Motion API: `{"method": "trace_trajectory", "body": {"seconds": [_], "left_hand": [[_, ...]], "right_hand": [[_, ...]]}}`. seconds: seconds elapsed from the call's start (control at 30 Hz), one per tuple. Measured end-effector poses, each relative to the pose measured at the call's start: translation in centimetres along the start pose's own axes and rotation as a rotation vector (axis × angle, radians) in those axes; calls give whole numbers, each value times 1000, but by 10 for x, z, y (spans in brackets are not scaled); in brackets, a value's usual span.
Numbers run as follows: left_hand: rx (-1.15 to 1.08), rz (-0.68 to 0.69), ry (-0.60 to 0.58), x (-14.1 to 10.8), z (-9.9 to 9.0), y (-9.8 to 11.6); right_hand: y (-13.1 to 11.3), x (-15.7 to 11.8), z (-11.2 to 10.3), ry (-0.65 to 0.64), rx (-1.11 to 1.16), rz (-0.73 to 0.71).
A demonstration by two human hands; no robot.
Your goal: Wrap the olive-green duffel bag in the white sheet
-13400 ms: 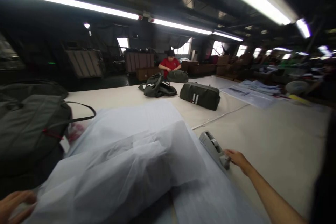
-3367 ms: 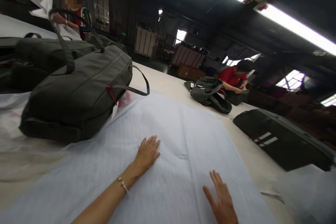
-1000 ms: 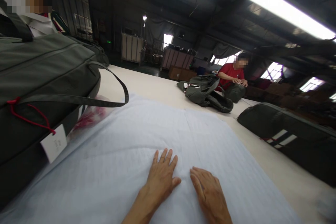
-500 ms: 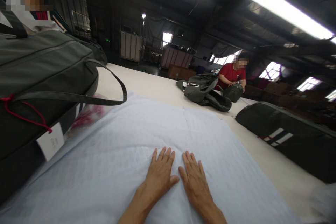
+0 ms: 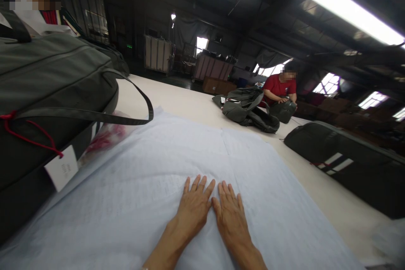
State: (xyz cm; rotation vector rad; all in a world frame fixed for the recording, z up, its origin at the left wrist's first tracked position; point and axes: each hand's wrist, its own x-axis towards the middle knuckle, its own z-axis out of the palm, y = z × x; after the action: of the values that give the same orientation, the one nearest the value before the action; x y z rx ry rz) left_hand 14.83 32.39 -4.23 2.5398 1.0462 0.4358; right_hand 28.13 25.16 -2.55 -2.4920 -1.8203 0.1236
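Note:
A pale blue-white sheet is spread over the table in front of me, with faint creases. My left hand lies flat on it, palm down, fingers spread. Close beside it, my right hand also rests flat on the sheet, fingers stretched out. The two hands nearly touch at the thumbs, and neither holds anything. At the left, a large dark green bag with a looped strap stands by the sheet's edge. A white tag hangs from it on a red cord.
Another dark bag with white stripes lies at the right on the pale table. Beyond the sheet are more dark bags. A person in red handles one there. Clear plastic with red contents sits by the left bag.
My right hand has shifted slightly left, closer to my left hand. The far person's hands and the bag they handle have moved a little.

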Motion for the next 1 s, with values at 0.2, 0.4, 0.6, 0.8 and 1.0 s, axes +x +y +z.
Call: {"method": "trace_trajectory", "body": {"seconds": [0.2, 0.4, 0.6, 0.8, 1.0], "left_hand": [[64, 17, -16, 0, 1, 0], [78, 13, -17, 1, 2, -2], [47, 19, -17, 0, 1, -2], [86, 8, -25, 0, -2, -1], [101, 5, -6, 1, 0, 0]], "right_hand": [[-11, 0, -6, -50, -34, 8], [-23, 8, -15, -57, -72, 50], [-24, 7, -11, -55, -66, 52], [-19, 7, -13, -63, 1, 35], [-2, 17, -18, 17, 57, 31]]}}
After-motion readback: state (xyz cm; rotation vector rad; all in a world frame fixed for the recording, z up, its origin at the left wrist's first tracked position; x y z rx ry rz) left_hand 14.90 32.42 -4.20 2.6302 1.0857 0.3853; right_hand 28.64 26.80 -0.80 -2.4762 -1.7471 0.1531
